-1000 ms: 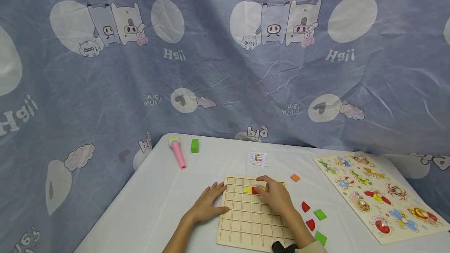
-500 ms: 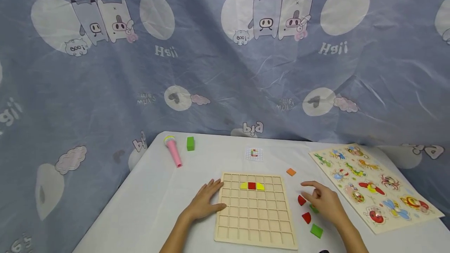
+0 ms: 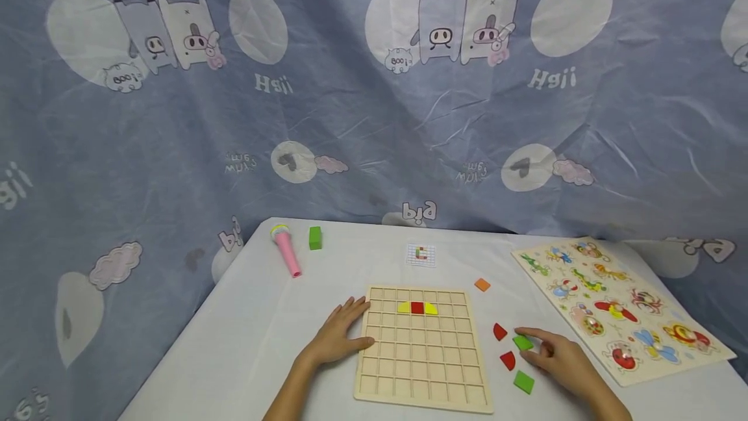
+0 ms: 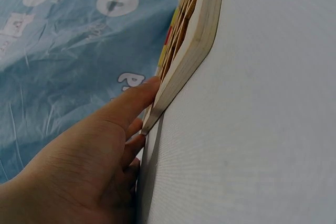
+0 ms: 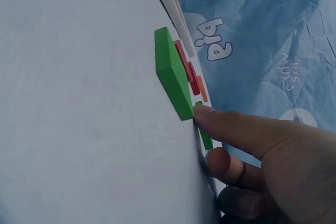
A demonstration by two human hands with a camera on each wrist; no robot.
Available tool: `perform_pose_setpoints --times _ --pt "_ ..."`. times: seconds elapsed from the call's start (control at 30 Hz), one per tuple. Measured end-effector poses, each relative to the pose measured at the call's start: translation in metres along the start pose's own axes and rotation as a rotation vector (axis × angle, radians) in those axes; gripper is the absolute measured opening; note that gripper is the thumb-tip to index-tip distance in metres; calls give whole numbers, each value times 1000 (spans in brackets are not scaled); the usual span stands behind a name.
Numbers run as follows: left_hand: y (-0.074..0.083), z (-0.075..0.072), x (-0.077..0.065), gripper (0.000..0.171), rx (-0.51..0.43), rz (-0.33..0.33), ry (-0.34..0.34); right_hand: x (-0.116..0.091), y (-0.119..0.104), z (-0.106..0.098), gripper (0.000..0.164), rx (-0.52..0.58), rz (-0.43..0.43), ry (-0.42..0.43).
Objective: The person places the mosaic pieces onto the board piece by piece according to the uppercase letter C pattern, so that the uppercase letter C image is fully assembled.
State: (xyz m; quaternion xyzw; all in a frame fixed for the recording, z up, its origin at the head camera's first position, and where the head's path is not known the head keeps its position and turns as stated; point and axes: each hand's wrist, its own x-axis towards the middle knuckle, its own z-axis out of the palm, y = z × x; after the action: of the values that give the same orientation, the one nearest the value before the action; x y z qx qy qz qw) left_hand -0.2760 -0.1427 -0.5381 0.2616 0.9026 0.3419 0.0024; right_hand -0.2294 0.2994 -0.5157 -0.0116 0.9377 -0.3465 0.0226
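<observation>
A wooden grid board lies flat on the white table. In one of its upper rows sit a red square tile and two yellow quarter-round tiles, one on each side of it. My left hand rests at the board's left edge, fingers straight and thumb on the rim. Right of the board, my right hand has thumb and index finger at opposite sides of a green square tile, pinching it at the tabletop. The right wrist view shows this green tile between the fingertips.
Near the right hand lie two red quarter-round tiles, another green tile and an orange tile. Behind the board is a pattern card. An insect puzzle board lies right; a pink microphone and green block lie back left.
My right hand has let go of the yellow tile in the board and moved right, down to the green tile. The left hand has stayed at the board's edge.
</observation>
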Motion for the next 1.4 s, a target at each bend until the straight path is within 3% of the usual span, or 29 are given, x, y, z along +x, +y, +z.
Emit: perform_pose_setpoints --times 0.4,0.6,0.77,1.0,1.13,1.4 --pt "-3 2 1 77 7 -9 -11 0 10 8 39 -70 -6 163" --pt "-3 -1 -2 77 8 -10 -17 1 -13 9 32 -32 -82 268" --pt "-5 -1 -1 77 14 -4 -10 4 -52 21 27 9 -190 246" --pt "-4 -1 -1 77 -1 -3 -1 13 -101 59 25 68 -304 113" --pt "-2 0 -1 77 -11 0 -9 19 -119 78 25 38 -348 61" --pt "-2 -1 0 76 3 -7 1 33 -140 104 24 5 -386 88"
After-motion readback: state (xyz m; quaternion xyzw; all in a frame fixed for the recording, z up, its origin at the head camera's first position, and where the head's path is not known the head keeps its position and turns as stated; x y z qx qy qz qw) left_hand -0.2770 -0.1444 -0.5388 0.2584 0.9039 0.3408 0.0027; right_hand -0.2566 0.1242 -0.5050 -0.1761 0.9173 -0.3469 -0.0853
